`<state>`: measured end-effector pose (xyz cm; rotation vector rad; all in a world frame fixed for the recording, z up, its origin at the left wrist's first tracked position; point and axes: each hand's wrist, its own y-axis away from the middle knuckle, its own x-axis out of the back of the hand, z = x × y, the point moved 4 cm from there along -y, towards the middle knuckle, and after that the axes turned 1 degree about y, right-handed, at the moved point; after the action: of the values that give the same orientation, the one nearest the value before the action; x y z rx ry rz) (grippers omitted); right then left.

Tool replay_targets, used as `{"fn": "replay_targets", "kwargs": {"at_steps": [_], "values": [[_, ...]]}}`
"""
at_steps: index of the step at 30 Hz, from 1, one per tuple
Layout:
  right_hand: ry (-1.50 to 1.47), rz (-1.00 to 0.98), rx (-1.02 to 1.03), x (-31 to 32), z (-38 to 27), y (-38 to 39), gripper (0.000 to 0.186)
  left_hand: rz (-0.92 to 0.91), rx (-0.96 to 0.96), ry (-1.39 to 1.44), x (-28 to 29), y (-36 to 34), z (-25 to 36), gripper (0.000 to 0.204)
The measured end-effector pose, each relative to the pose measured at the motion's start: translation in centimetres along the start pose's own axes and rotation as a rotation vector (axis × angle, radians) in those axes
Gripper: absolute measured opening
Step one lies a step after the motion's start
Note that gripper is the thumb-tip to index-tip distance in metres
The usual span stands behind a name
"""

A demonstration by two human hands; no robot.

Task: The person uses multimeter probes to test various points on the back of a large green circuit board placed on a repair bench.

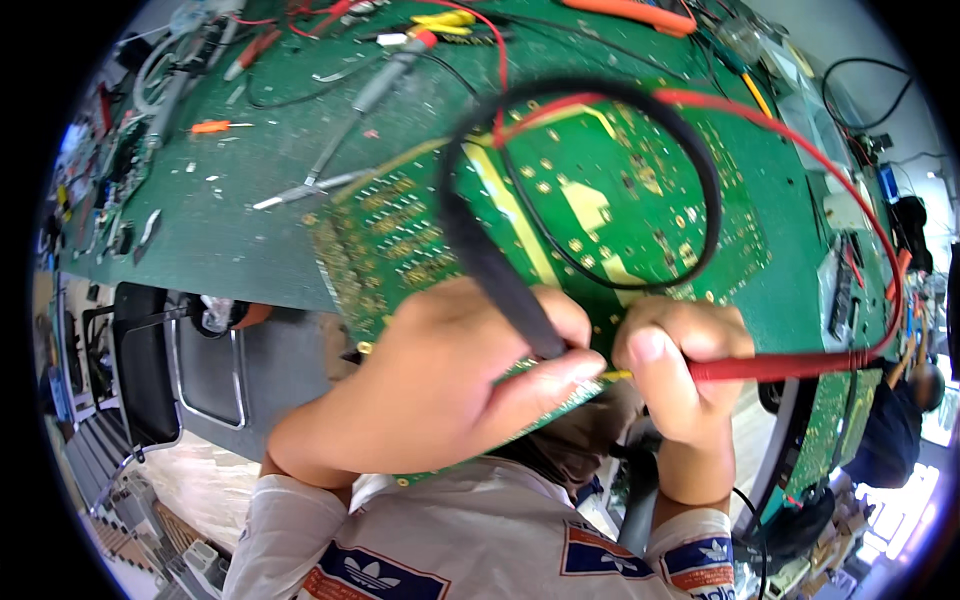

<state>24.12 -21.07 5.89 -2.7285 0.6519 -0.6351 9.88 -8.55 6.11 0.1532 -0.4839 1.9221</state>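
A large green circuit board (560, 170) lies tilted at the front of the green mat, reaching over its front edge. My left hand (440, 380) is closed on a black test probe (505, 300), whose cable loops over the board; its tip is hidden near my thumb. My right hand (680, 370) grips a red test probe (740, 365) with a yellow tip at the board's lower part, close to my left fingers. The red lead (850, 190) arcs up to the right and back across the board's far side.
The green table (240, 260) holds a grey soldering tool (385, 80), tweezers (280, 198), a small orange screwdriver (210, 127) and tangled cables. Parts crowd the left edge. More boards (835, 420) stand at the right, near a person in dark clothing (880, 440). A chair (145, 380) is left.
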Motion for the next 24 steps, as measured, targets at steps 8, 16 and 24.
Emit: {"fn": "replay_targets", "kwargs": {"at_steps": [8, 16, 24], "values": [[0.134, -0.062, 0.353, -1.1, -2.6, 0.3, 0.033, -0.054, -0.075, -0.021, 0.0, -0.2, 0.0, 0.02], [0.066, -0.083, 0.344, -1.4, -2.0, 0.4, 0.03, -0.024, -0.087, -0.059, 0.3, 0.2, -0.1, 0.02], [-0.066, -0.006, -0.013, 0.0, 0.6, -0.1, 0.032, -0.002, -0.003, -0.021, 0.2, -0.2, 0.2, 0.011]]}}
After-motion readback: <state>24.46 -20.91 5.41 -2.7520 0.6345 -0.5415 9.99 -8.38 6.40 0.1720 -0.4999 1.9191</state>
